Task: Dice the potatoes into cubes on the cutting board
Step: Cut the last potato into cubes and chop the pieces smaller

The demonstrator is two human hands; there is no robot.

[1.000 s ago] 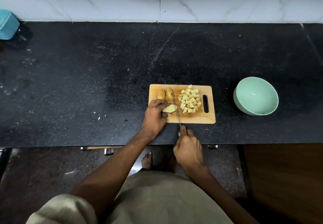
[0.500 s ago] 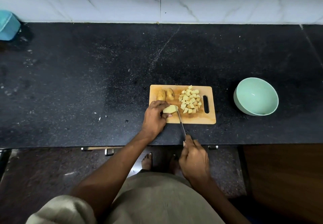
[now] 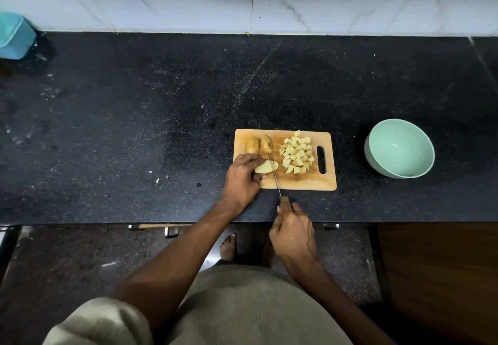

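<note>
A wooden cutting board [image 3: 304,181] lies on the black counter. My left hand [image 3: 242,180] holds a peeled potato piece [image 3: 265,167] down at the board's near left. My right hand [image 3: 292,233] grips a knife [image 3: 275,176] by its handle near the counter's edge; the thin blade runs up across the potato piece. Two unpeeled potatoes [image 3: 258,144] sit at the board's far left. A heap of several pale cubes [image 3: 296,156] fills the board's right half, beside the handle slot.
A mint-green bowl [image 3: 398,148] stands on the counter to the right of the board. A blue container [image 3: 14,36] sits at the far left by the marble wall. Small scraps [image 3: 161,179] lie on the counter left of the board. Drawer handles [image 3: 171,230] sit under the front edge.
The knife slid toward me half a second ago, then pushed forward again across the potato piece. My left hand stays on the piece.
</note>
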